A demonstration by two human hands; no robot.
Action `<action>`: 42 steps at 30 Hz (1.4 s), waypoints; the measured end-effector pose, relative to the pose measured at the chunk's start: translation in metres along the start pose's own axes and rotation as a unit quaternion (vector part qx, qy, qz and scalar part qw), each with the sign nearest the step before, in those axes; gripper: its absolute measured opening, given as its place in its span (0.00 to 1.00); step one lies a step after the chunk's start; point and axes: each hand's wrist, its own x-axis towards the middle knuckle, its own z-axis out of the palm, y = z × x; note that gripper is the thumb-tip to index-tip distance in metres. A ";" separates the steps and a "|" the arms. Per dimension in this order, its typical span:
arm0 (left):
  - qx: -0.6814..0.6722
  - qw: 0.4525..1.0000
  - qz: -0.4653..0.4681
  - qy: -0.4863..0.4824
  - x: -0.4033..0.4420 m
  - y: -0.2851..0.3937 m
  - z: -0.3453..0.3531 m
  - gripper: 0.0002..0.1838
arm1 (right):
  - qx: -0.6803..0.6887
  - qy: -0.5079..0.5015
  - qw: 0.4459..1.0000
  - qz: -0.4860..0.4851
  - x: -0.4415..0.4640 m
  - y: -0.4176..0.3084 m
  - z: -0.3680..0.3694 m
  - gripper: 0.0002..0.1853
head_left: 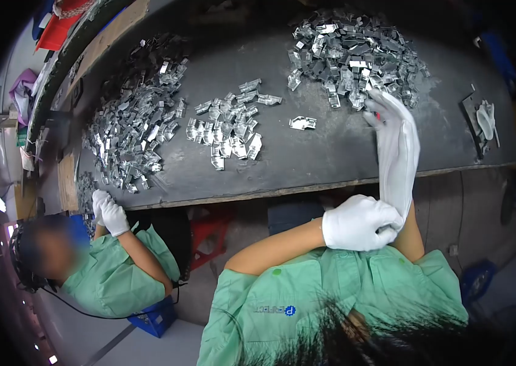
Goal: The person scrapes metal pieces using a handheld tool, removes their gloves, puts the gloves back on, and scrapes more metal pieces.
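My left hand (358, 224), in a white glove, is closed on the cuff of the long white glove (397, 177) that covers my right wrist. My right hand (397, 125) is raised over the table edge, its fingers stretched out and slightly blurred, holding nothing that I can see. A small red spot shows near its fingers. Just beyond the fingertips lies a large heap of shiny bent metal pieces (355, 58). One single metal piece (302, 123) rests on the dark table to the left of my right hand.
The dark tabletop (258, 177) also bears a small group of metal pieces (227, 131) and a long heap (133, 122) at left. A flat fixture with a pale item (485, 122) is at right. A co-worker in green (121, 277) sits at left, gloved hands together.
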 end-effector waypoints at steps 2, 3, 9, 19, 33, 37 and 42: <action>0.084 0.996 0.005 0.030 0.002 0.000 -0.020 0.11 | -0.117 0.049 0.992 0.015 0.000 0.000 -0.015 0.16; 0.157 0.985 0.008 0.075 -0.003 0.001 -0.036 0.15 | -0.161 0.072 0.983 0.043 -0.003 -0.007 -0.015 0.12; 0.435 0.822 -0.204 0.307 -0.033 -0.047 -0.128 0.17 | -0.684 -0.034 0.728 -0.041 -0.016 0.005 -0.054 0.21; 0.465 0.864 -0.129 0.144 -0.027 -0.080 -0.125 0.13 | -0.105 -0.013 0.969 0.224 -0.030 -0.021 -0.059 0.14; 0.455 0.871 -0.037 0.182 -0.033 -0.096 -0.103 0.15 | -0.194 -0.011 0.955 0.225 -0.041 -0.005 -0.030 0.06; 0.441 0.878 -0.034 0.183 -0.034 -0.099 -0.104 0.15 | -0.393 -0.063 0.910 0.112 -0.032 0.003 -0.041 0.07; 0.453 0.872 -0.038 0.179 -0.033 -0.099 -0.104 0.13 | -0.255 -0.020 0.961 0.107 -0.029 0.014 -0.009 0.31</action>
